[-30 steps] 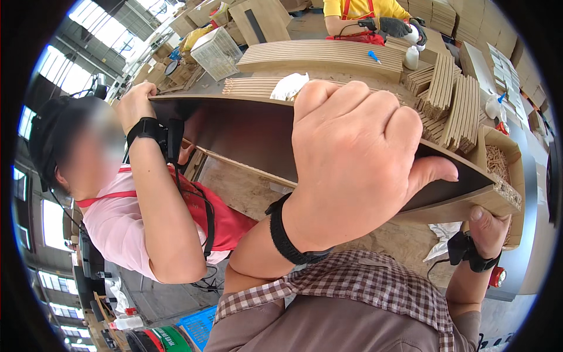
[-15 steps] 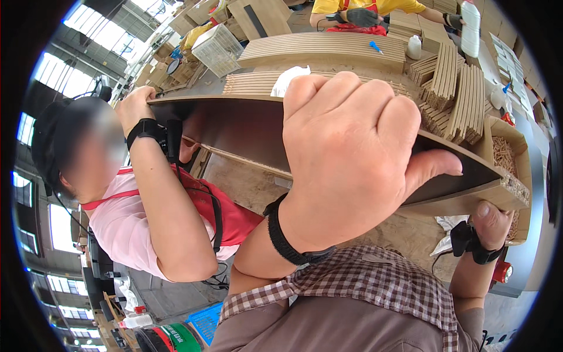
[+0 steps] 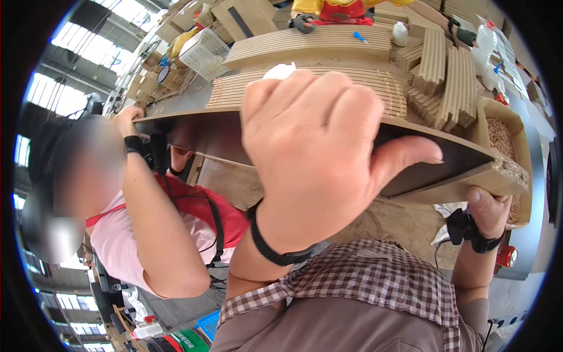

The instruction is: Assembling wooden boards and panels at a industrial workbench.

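Note:
A long panel with a dark inner face and pale particle-board edges [image 3: 457, 157] is tilted in front of me, above the workbench. My left hand [image 3: 316, 138] is closed over its upper edge, the knuckles toward me and the thumb stretched along the dark face. At the panel's right end my right hand [image 3: 489, 208] grips the lower corner, thumb in front and fingers hidden behind. A co-worker in a pink shirt and red apron holds the left end with a hand [image 3: 128, 122] on top and another below. Slatted wooden strips [image 3: 311, 82] lie just beyond the panel.
A box of wooden dowels [image 3: 501, 138] stands at the right, near stacked grooved strips [image 3: 437, 76]. Across the bench [image 3: 234, 186], another person in yellow works beside a white bottle [image 3: 400, 34] and a blue-handled tool [image 3: 359, 37]. A white crate [image 3: 205, 53] sits behind.
My left hand appears farther left and lower along the panel's edge in the picture. The panel's left end appears lower. Across the bench, the co-worker's hands have shifted.

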Action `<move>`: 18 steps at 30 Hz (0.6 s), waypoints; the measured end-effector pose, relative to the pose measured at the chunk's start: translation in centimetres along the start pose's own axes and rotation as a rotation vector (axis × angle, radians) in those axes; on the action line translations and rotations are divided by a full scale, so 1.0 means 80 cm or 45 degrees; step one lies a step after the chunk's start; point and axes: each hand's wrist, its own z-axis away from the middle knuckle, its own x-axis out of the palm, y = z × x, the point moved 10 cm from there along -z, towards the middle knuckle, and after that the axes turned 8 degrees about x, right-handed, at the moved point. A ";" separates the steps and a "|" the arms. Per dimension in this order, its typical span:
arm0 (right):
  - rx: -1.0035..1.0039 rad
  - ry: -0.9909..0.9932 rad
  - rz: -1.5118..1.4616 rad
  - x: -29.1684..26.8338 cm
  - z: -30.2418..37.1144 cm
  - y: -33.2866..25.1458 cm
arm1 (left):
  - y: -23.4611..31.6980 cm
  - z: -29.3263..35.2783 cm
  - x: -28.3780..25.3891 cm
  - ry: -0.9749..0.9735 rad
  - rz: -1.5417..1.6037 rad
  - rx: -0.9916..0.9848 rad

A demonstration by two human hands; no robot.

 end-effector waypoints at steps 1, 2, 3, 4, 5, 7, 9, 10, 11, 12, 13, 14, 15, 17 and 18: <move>0.086 -0.029 -0.003 0.007 -0.002 0.000 | 0.002 -0.001 0.002 0.020 0.003 0.013; 0.171 -0.053 -0.008 0.015 -0.003 0.000 | 0.004 -0.002 0.001 0.042 0.009 0.026; 0.141 -0.105 -0.070 0.029 -0.005 -0.010 | 0.002 -0.001 0.000 -0.027 -0.002 -0.023; 0.109 -0.165 -0.134 0.044 -0.008 -0.019 | 0.003 -0.002 -0.001 -0.119 -0.033 -0.072; 0.059 -0.209 -0.148 0.055 -0.009 -0.032 | 0.002 -0.001 -0.006 -0.140 -0.036 -0.114; 0.011 -0.241 -0.201 0.059 -0.011 -0.029 | 0.000 -0.001 0.000 -0.161 -0.011 -0.139; -0.006 -0.262 -0.249 0.058 -0.009 -0.034 | -0.001 -0.002 0.005 -0.173 -0.024 -0.156; -0.024 -0.306 -0.308 0.063 -0.007 -0.037 | -0.001 -0.002 0.005 -0.172 -0.019 -0.150; -0.025 -0.300 -0.311 0.064 -0.006 -0.037 | -0.005 0.001 0.007 -0.178 -0.017 -0.180; -0.025 -0.296 -0.313 0.064 -0.006 -0.037 | -0.009 0.003 0.006 -0.184 -0.023 -0.216; -0.025 -0.292 -0.314 0.065 -0.006 -0.038 | -0.008 0.004 0.004 -0.187 -0.025 -0.216; -0.022 -0.293 -0.316 0.068 -0.006 -0.038 | -0.006 0.004 0.003 -0.190 -0.008 -0.206; -0.149 -0.312 -0.304 0.070 -0.004 -0.051 | -0.004 0.004 0.000 -0.190 0.003 -0.199; -0.274 -0.337 -0.291 0.072 0.000 -0.064 | -0.002 0.005 -0.004 -0.206 -0.015 -0.215; -0.252 -0.352 -0.309 0.071 -0.002 -0.061 | -0.003 0.005 0.001 -0.218 -0.015 -0.223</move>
